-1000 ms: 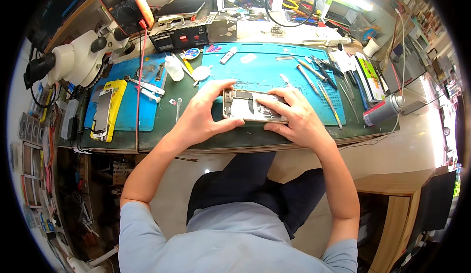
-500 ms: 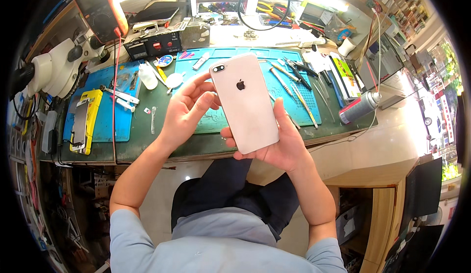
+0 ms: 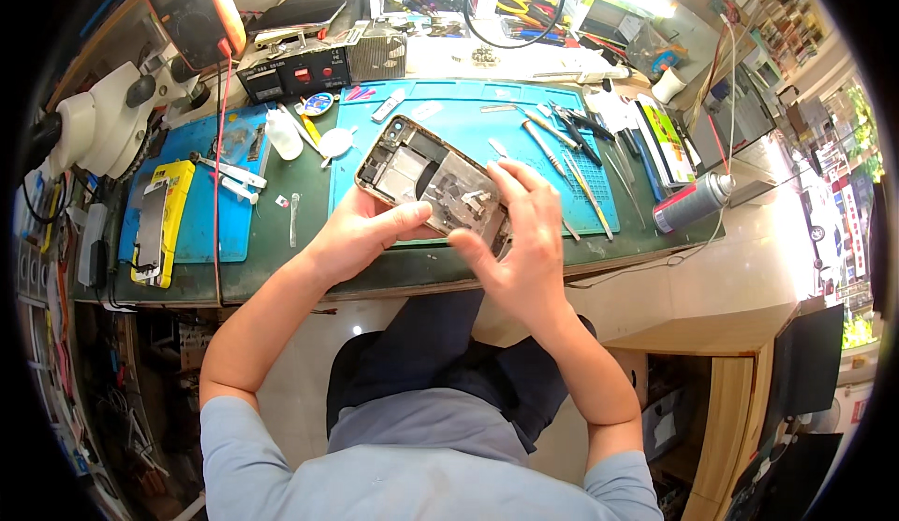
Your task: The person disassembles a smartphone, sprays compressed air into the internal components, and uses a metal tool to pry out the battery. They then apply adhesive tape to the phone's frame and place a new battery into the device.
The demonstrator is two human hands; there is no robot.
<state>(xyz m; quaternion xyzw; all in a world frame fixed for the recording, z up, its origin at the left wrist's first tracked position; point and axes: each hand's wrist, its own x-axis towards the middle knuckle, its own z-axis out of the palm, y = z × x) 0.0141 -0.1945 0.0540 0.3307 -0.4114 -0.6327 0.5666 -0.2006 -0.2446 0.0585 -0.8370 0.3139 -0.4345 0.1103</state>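
Observation:
A smartphone housing point(image 3: 436, 182) without its screen is tilted over the mat, its metallic inside with dark and grey parts facing up. My left hand point(image 3: 361, 235) is closed on its left side, with the thumb over the near edge and the other fingers hidden beneath. At its right end, my right hand point(image 3: 524, 249) has its fingers on the far edge and its thumb at the near edge, spanning the housing. The fingers partly cover that end. Below lies a blue work mat point(image 3: 351, 179) on the green bench point(image 3: 309, 273).
Tweezers, a brush point(image 3: 588, 193) and black-handled pliers point(image 3: 576, 132) lie at the right. A spray can point(image 3: 691, 203) rests near the right edge. On the left are a white bottle point(image 3: 284, 137), a yellow-framed package point(image 3: 161, 226), a microscope point(image 3: 98, 128) and a hanging red cable point(image 3: 219, 146).
The phone housing has turned over from its pink back to its open inside. My left hand now grips its left side, and my right hand has moved from beneath to its right end.

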